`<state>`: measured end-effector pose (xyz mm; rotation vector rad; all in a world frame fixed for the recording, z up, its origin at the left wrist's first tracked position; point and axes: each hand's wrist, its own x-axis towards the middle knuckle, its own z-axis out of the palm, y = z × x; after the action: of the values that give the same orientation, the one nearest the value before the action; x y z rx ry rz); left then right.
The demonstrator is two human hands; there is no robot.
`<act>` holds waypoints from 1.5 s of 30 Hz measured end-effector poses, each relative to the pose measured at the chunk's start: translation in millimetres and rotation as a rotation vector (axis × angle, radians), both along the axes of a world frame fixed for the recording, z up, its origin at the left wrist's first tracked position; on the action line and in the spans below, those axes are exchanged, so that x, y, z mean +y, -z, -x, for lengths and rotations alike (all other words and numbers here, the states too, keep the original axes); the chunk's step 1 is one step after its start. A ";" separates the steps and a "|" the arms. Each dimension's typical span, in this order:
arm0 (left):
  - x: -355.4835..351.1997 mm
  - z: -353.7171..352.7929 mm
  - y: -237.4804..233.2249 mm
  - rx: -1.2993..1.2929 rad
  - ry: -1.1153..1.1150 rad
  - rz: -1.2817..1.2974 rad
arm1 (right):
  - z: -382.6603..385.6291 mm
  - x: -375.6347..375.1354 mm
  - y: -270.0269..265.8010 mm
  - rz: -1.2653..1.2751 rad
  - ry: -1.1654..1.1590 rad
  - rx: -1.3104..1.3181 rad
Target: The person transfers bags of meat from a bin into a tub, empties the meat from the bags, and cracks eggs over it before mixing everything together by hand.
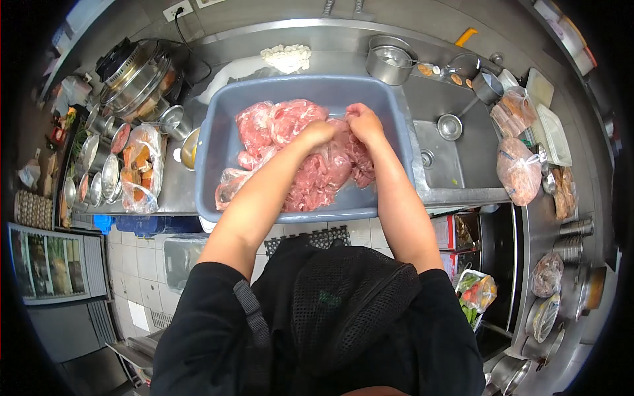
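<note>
A grey-blue plastic tub [304, 215] holds a large heap of raw pink meat [297, 119] with white fat on it. Clear plastic film [338, 162], seemingly a bag, clings to the meat in the middle and right of the tub. My left hand [320, 134] is closed at the top of this bag, its fingertips turned away from view. Just to its right, my right hand [362, 123] has its fingers curled in a grip on the bag's far edge. A further bagged piece of meat [231, 185] lies at the tub's near left.
Right of the tub is a steel sink [439, 162] with a ladle [450, 127]. A steel pot [391, 61] stands behind it. Bagged meat [518, 170] rests on the right counter. Leftward are a bag of orange pieces [140, 168] and several metal bowls [110, 173].
</note>
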<state>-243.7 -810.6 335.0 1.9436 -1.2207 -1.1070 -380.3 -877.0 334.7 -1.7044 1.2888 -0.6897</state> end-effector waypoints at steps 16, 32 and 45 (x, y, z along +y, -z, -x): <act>27.8 -18.0 -58.0 0.121 0.216 0.463 | -15.4 30.8 -30.1 0.447 -0.199 0.154; 66.6 -10.8 -54.1 -0.718 0.118 0.361 | 8.5 -1.8 2.6 0.093 0.091 0.268; 118.7 -30.6 -80.4 -0.616 0.026 0.458 | 9.8 -26.7 4.2 0.031 0.119 -0.131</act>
<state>-213.0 -691.9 415.5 1.9468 -1.6388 -0.1796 -390.1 -903.6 330.5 -1.5883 1.3010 -0.8803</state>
